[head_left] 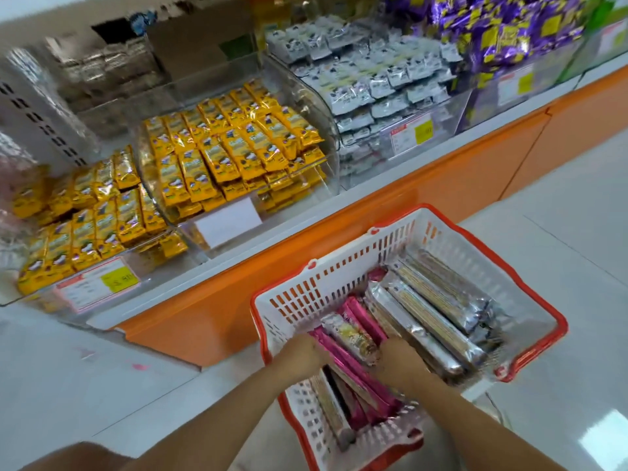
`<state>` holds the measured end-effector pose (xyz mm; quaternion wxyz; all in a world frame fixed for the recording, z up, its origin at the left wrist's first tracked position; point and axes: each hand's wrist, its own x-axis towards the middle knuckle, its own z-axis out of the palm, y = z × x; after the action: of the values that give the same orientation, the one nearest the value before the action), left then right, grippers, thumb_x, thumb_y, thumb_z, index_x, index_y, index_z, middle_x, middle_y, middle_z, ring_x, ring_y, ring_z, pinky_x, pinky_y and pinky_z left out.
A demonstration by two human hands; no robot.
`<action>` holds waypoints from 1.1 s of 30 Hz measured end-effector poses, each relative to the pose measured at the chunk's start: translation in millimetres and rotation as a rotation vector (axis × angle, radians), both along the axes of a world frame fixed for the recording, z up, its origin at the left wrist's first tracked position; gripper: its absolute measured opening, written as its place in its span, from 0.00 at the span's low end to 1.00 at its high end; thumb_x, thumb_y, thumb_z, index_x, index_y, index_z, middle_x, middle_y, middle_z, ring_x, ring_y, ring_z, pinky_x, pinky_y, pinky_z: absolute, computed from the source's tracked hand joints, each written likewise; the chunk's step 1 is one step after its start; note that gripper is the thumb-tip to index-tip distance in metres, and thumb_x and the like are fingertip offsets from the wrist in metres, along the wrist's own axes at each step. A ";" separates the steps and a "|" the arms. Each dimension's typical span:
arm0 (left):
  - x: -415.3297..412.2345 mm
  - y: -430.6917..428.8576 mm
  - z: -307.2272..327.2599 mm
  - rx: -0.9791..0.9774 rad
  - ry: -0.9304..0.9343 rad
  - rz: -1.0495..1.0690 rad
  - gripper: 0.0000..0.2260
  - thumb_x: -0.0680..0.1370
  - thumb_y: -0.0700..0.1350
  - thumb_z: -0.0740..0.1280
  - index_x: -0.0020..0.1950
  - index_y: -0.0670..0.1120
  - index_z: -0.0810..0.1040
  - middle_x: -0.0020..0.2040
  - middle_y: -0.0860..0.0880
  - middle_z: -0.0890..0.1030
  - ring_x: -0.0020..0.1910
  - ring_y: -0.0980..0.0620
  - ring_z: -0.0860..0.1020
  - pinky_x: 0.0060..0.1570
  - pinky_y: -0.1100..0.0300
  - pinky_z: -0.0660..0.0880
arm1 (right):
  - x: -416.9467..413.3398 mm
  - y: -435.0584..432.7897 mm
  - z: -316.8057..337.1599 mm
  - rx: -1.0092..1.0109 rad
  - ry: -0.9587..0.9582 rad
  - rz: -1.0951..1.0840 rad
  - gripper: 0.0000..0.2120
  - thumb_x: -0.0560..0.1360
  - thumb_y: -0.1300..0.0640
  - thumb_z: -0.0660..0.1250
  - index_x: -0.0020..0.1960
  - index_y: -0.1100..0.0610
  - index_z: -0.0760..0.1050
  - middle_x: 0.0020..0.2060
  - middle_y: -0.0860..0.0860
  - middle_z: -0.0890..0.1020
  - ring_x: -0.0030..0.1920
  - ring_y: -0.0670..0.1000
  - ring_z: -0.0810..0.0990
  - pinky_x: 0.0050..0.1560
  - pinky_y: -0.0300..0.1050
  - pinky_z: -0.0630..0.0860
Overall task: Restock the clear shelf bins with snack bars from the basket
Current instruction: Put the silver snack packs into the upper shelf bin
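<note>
Left hand and right hand flank the pink bars, which lie lengthwise mid-basket; the fingers are buried, so I cannot tell their grip

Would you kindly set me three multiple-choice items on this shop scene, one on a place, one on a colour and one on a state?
1. Where does the white plastic basket with the red rim stand?
A. On the pale tiled floor before the orange shelf base
B. On the top shelf
C. In a trolley

2. What colour are the snack-bar wrappers in the curved clear plastic bin?
A. Green
B. Yellow
C. Black

3. What state is the basket in?
A. Empty
B. Overturned
C. Upright, holding long silver packs and pink packs

Answers: 1 A, it sits on the tiles below the shelf; 2 B, rows of yellow wrappers fill that bin; 3 C, packs lie inside, with the left hand and right hand among them.
</note>
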<state>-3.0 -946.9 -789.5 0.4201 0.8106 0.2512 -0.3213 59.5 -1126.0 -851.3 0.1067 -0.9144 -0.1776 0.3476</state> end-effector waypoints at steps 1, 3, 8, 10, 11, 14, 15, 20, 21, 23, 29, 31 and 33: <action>5.7 -7.9 -0.6 -0.104 0.048 0.132 0.11 0.79 0.45 0.65 0.37 0.48 0.72 0.33 0.49 0.71 0.33 0.54 0.73 0.38 0.61 0.74 | 4.5 1.8 1.5 0.065 0.026 -0.051 0.15 0.75 0.57 0.65 0.33 0.55 0.63 0.30 0.50 0.68 0.29 0.45 0.66 0.32 0.37 0.71; 15.2 -19.6 -4.3 -0.227 0.086 0.334 0.12 0.76 0.52 0.69 0.47 0.43 0.75 0.39 0.52 0.73 0.44 0.51 0.78 0.49 0.56 0.79 | 10.4 2.7 8.8 0.214 0.079 -0.086 0.17 0.71 0.56 0.70 0.33 0.53 0.61 0.30 0.48 0.66 0.29 0.44 0.65 0.28 0.34 0.64; 44.3 -34.5 1.1 -0.473 0.026 0.663 0.25 0.76 0.46 0.70 0.68 0.38 0.68 0.65 0.43 0.74 0.54 0.47 0.80 0.52 0.53 0.78 | 23.1 -4.6 38.5 0.522 0.103 -0.132 0.12 0.74 0.46 0.70 0.39 0.52 0.72 0.35 0.48 0.74 0.32 0.44 0.70 0.31 0.36 0.66; 50.9 -39.7 5.1 -0.459 0.013 0.657 0.30 0.76 0.43 0.69 0.73 0.37 0.60 0.74 0.42 0.63 0.69 0.44 0.68 0.59 0.52 0.72 | 25.0 -14.6 39.1 0.381 -0.254 -0.158 0.10 0.76 0.46 0.66 0.45 0.53 0.74 0.40 0.51 0.77 0.36 0.48 0.75 0.35 0.43 0.72; 53.7 -40.8 5.4 -0.463 0.008 0.654 0.31 0.76 0.42 0.69 0.74 0.37 0.58 0.75 0.42 0.61 0.73 0.43 0.63 0.59 0.52 0.72 | 25.4 -20.2 35.5 0.254 -0.459 -0.108 0.09 0.75 0.51 0.69 0.49 0.56 0.76 0.44 0.54 0.78 0.39 0.51 0.78 0.36 0.45 0.74; 58.0 -36.8 -0.2 -0.470 0.029 0.639 0.35 0.75 0.39 0.70 0.76 0.38 0.55 0.77 0.43 0.58 0.75 0.43 0.58 0.64 0.48 0.69 | 11.2 -26.7 23.6 -0.081 -0.509 -0.005 0.22 0.77 0.63 0.62 0.69 0.65 0.63 0.65 0.62 0.69 0.61 0.57 0.74 0.53 0.46 0.77; 58.1 -34.3 -1.9 -0.472 0.040 0.630 0.36 0.74 0.39 0.71 0.76 0.38 0.54 0.77 0.43 0.56 0.75 0.44 0.57 0.69 0.47 0.64 | 4.9 -28.4 16.0 -0.119 -0.475 0.006 0.24 0.79 0.64 0.58 0.73 0.66 0.57 0.69 0.62 0.65 0.65 0.57 0.70 0.58 0.45 0.75; 54.1 -23.7 11.9 -0.542 0.024 0.605 0.42 0.73 0.39 0.72 0.77 0.40 0.48 0.78 0.44 0.52 0.76 0.43 0.51 0.71 0.46 0.57 | 5.7 -29.9 15.7 -0.228 -0.507 0.017 0.21 0.80 0.63 0.55 0.72 0.66 0.58 0.68 0.62 0.65 0.65 0.57 0.70 0.62 0.46 0.73; 53.3 -21.7 16.5 -0.576 0.020 0.609 0.42 0.72 0.40 0.73 0.77 0.40 0.48 0.78 0.44 0.52 0.76 0.44 0.52 0.71 0.46 0.58 | 7.3 -30.0 15.3 -0.218 -0.507 0.004 0.22 0.80 0.62 0.56 0.72 0.65 0.58 0.68 0.61 0.65 0.65 0.56 0.70 0.61 0.45 0.73; 50.5 -18.7 24.8 -0.630 -0.004 0.587 0.45 0.70 0.42 0.74 0.78 0.41 0.49 0.78 0.45 0.53 0.76 0.44 0.52 0.70 0.46 0.59 | 7.4 -29.6 13.0 -0.181 -0.488 -0.016 0.22 0.80 0.60 0.56 0.72 0.63 0.57 0.68 0.60 0.66 0.65 0.55 0.70 0.60 0.44 0.73; 40.1 -18.4 56.4 -0.611 -0.016 0.526 0.19 0.74 0.41 0.71 0.63 0.43 0.70 0.46 0.47 0.80 0.43 0.51 0.79 0.41 0.59 0.77 | 7.0 -35.6 20.0 -0.061 -0.220 -0.163 0.27 0.77 0.60 0.61 0.72 0.61 0.54 0.50 0.50 0.80 0.42 0.49 0.78 0.38 0.39 0.74; 33.0 -18.6 71.3 -0.597 -0.011 0.498 0.10 0.76 0.42 0.68 0.55 0.42 0.73 0.25 0.51 0.76 0.23 0.56 0.74 0.25 0.64 0.71 | 14.6 -39.3 32.6 0.040 -0.182 -0.239 0.21 0.75 0.58 0.64 0.64 0.58 0.62 0.44 0.48 0.79 0.37 0.48 0.76 0.39 0.42 0.78; 25.9 -18.8 84.0 -0.609 -0.032 0.509 0.12 0.75 0.43 0.69 0.56 0.41 0.74 0.21 0.53 0.69 0.19 0.56 0.68 0.23 0.65 0.70 | 21.9 -38.2 54.6 0.169 -0.107 -0.246 0.16 0.74 0.57 0.67 0.58 0.56 0.65 0.39 0.47 0.76 0.36 0.45 0.75 0.38 0.42 0.78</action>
<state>22.9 -965.7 -705.5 0.7112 0.5658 0.3308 -0.2543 81.4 -1164.3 -796.7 0.2154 -0.9343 -0.0984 0.2664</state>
